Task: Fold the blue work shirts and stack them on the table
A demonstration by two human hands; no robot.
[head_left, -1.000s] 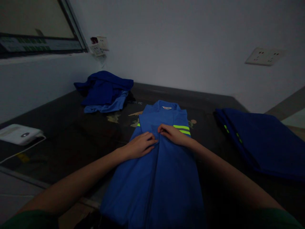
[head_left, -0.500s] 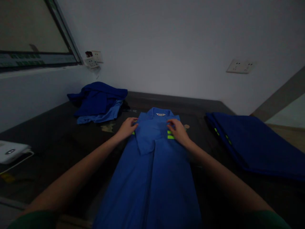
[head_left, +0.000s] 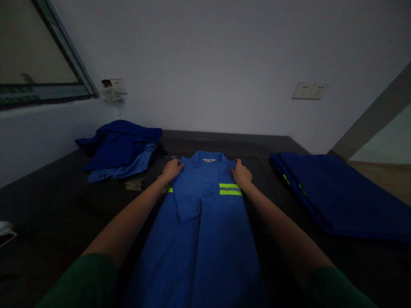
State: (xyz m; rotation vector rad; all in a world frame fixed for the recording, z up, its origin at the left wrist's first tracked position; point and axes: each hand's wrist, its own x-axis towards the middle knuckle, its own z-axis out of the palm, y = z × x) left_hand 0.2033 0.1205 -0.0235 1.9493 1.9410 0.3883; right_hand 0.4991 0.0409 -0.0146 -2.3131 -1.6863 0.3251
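A blue garment [head_left: 221, 231] with a collar, a white neck label and yellow-green reflective bands lies front up along the dark surface, its collar at the far end. One sleeve is folded across its chest. My left hand [head_left: 172, 169] is closed on the garment's left shoulder edge. At the right shoulder edge, my right hand [head_left: 242, 173] is closed too, its thumb and fingers pinching the cloth.
Crumpled blue clothes [head_left: 118, 147] lie at the back left of the dark table [head_left: 257, 147]. Folded dark blue clothing [head_left: 343, 196] with yellow-green strips rests on the right. A white device [head_left: 6, 231] is at the left edge. Sockets [head_left: 309, 90] are on the wall.
My right hand has moved outward from the chest to the right shoulder edge, uncovering the reflective band. My left hand has shifted to the left shoulder edge. The camera view has shifted slightly.
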